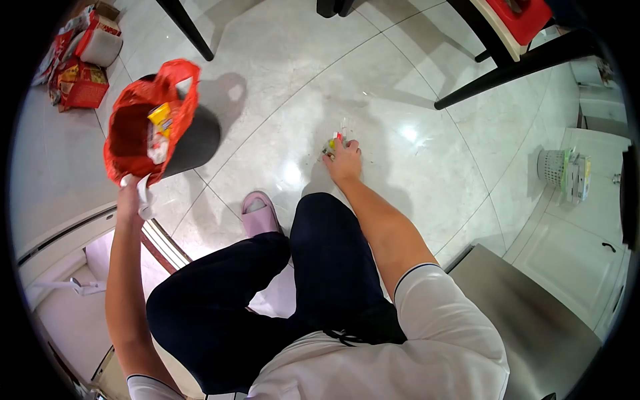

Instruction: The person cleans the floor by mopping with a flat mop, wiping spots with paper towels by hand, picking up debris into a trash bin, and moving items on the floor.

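Note:
On the left, a dark grey trash can (200,143) lined with a red plastic bag (123,123) is tilted, its mouth facing me. A yellow wrapper (161,119) and crumpled white paper lie inside the bag. My left hand (131,187) is closed at the near rim, gripping the bagged edge, and a white strip (145,200) hangs beside it. My right hand (345,161) reaches down to the tiled floor, its fingers curled round a small heap of litter (340,138) with red, yellow-green and clear bits. The fingers partly hide the heap.
Red boxes and packets (83,83) lie at the upper left. Dark chair legs (483,87) stand on the floor (287,100) at the upper right. A grey basket (551,167) is by white cabinets (567,253), near a metal surface (523,320). My pink slipper (261,220) is below.

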A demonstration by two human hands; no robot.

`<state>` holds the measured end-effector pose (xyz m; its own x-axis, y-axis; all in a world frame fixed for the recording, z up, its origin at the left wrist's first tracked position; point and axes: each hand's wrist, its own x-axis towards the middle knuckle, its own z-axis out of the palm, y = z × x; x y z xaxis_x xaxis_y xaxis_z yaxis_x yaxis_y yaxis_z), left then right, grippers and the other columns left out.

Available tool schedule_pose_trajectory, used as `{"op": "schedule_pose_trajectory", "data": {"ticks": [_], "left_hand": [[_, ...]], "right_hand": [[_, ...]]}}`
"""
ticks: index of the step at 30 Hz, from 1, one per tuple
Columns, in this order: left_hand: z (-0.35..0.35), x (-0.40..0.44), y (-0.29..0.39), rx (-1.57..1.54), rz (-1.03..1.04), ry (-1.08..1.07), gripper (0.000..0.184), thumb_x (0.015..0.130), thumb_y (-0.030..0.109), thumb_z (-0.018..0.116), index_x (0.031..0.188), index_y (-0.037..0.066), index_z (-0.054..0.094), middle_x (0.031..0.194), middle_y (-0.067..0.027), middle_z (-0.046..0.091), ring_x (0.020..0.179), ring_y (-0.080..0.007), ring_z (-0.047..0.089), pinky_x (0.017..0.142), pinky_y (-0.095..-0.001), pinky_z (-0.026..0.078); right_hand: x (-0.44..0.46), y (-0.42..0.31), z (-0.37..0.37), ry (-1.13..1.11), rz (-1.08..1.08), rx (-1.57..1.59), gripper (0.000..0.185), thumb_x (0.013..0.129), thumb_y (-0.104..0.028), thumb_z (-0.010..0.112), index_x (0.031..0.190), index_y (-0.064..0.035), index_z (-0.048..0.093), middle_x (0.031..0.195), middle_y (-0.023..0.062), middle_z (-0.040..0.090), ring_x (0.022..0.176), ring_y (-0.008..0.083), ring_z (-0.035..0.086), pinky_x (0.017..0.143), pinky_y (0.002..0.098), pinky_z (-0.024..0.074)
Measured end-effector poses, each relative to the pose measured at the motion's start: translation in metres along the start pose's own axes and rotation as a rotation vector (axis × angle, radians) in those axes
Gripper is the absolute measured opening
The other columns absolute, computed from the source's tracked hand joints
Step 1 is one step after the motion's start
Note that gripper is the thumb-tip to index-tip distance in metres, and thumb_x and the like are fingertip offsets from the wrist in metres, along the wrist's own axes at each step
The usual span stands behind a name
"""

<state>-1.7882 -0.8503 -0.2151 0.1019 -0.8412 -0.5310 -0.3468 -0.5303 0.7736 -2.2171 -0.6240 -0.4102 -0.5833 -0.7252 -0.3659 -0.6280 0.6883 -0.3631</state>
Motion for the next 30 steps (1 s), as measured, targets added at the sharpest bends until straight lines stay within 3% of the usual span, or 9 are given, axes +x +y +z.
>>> {"op": "schedule_pose_trajectory", "data": {"ticks": [7, 10, 12, 15, 19, 23, 25, 28, 30], "left_hand": [[0.102, -0.042, 0.023, 0.036, -0.018, -0.141, 0.015, 0.083, 0.017, 0.056, 0.091, 0.004, 0.057, 0.075, -0.0056, 0.060, 0.059, -0.0154, 0.058, 0.051, -0.0301, 0.047], [0.112, -0.060, 0.027, 0.102, -0.073, -0.214, 0.023, 0.083, 0.016, 0.056, 0.099, -0.001, 0.054, 0.079, -0.0096, 0.061, 0.062, -0.0179, 0.060, 0.055, -0.0332, 0.049], [0.112, -0.068, 0.033, 0.113, -0.078, -0.199, 0.024, 0.084, 0.015, 0.056, 0.100, -0.002, 0.053, 0.080, -0.0102, 0.061, 0.062, -0.0184, 0.060, 0.056, -0.0339, 0.050], [0.111, -0.074, 0.034, 0.115, -0.080, -0.336, 0.027, 0.086, 0.013, 0.057, 0.106, -0.003, 0.051, 0.085, -0.0115, 0.063, 0.068, -0.0198, 0.063, 0.058, -0.0343, 0.052], [0.120, -0.082, 0.036, -0.079, -0.137, -0.380, 0.028, 0.090, 0.016, 0.061, 0.108, -0.003, 0.053, 0.087, -0.0110, 0.065, 0.069, -0.0207, 0.065, 0.058, -0.0346, 0.054], [0.121, -0.087, 0.042, 0.034, -0.159, -0.447, 0.033, 0.088, 0.024, 0.065, 0.106, -0.003, 0.058, 0.090, -0.0108, 0.067, 0.072, -0.0193, 0.066, 0.059, -0.0337, 0.054], [0.118, -0.102, 0.053, 0.155, -0.198, -0.527, 0.037, 0.086, 0.028, 0.069, 0.105, -0.002, 0.061, 0.091, -0.0104, 0.067, 0.073, -0.0183, 0.065, 0.059, -0.0331, 0.053], [0.104, -0.132, 0.073, 0.540, -0.144, -0.601, 0.046, 0.081, 0.036, 0.072, 0.104, -0.003, 0.063, 0.089, -0.0117, 0.067, 0.076, -0.0190, 0.064, 0.064, -0.0340, 0.051], [0.097, -0.157, 0.095, 0.722, -0.003, -0.615, 0.049, 0.080, 0.037, 0.071, 0.103, -0.004, 0.063, 0.088, -0.0132, 0.067, 0.076, -0.0205, 0.064, 0.067, -0.0349, 0.051]], "right_hand": [[0.011, 0.052, 0.032, 0.135, -0.208, 0.182, 0.031, 0.073, -0.014, 0.069, 0.104, -0.0098, 0.067, 0.103, 0.0143, 0.058, 0.092, 0.0348, 0.058, 0.081, 0.0429, 0.0498], [0.007, 0.050, 0.007, 0.024, 0.021, 0.375, 0.024, 0.075, -0.008, 0.069, 0.098, -0.0036, 0.067, 0.088, 0.0137, 0.063, 0.079, 0.0299, 0.062, 0.074, 0.0397, 0.0517], [0.003, 0.048, -0.020, -0.254, 0.337, 1.134, 0.022, 0.078, -0.004, 0.069, 0.098, 0.0033, 0.065, 0.083, 0.0115, 0.064, 0.074, 0.0224, 0.062, 0.071, 0.0334, 0.0515], [-0.019, 0.035, -0.084, -0.469, 0.237, 1.556, 0.023, 0.080, 0.000, 0.068, 0.101, 0.0082, 0.063, 0.086, 0.0092, 0.063, 0.075, 0.0168, 0.061, 0.068, 0.0284, 0.0508], [-0.069, -0.020, -0.184, -0.500, 0.093, 1.561, 0.023, 0.081, 0.003, 0.066, 0.103, 0.0075, 0.062, 0.087, 0.0099, 0.063, 0.073, 0.0181, 0.062, 0.065, 0.0294, 0.0511], [-0.113, -0.117, -0.260, -0.476, -0.137, 1.453, 0.020, 0.081, 0.004, 0.066, 0.101, 0.0058, 0.061, 0.083, 0.0077, 0.061, 0.072, 0.0168, 0.061, 0.066, 0.0288, 0.0501], [-0.109, -0.159, -0.271, -0.407, -0.469, 1.262, 0.022, 0.081, 0.004, 0.065, 0.103, 0.0070, 0.061, 0.085, 0.0073, 0.063, 0.073, 0.0167, 0.063, 0.068, 0.0283, 0.0508], [-0.065, -0.206, -0.225, -0.278, -0.647, 1.044, 0.036, 0.077, -0.006, 0.072, 0.109, 0.0045, 0.060, 0.098, 0.0135, 0.065, 0.083, 0.0200, 0.064, 0.069, 0.0307, 0.0511], [-0.046, -0.227, -0.205, -0.159, -0.933, 0.437, 0.044, 0.073, -0.011, 0.074, 0.112, 0.0019, 0.060, 0.114, 0.0183, 0.060, 0.095, 0.0265, 0.062, 0.080, 0.0324, 0.0495]]}}
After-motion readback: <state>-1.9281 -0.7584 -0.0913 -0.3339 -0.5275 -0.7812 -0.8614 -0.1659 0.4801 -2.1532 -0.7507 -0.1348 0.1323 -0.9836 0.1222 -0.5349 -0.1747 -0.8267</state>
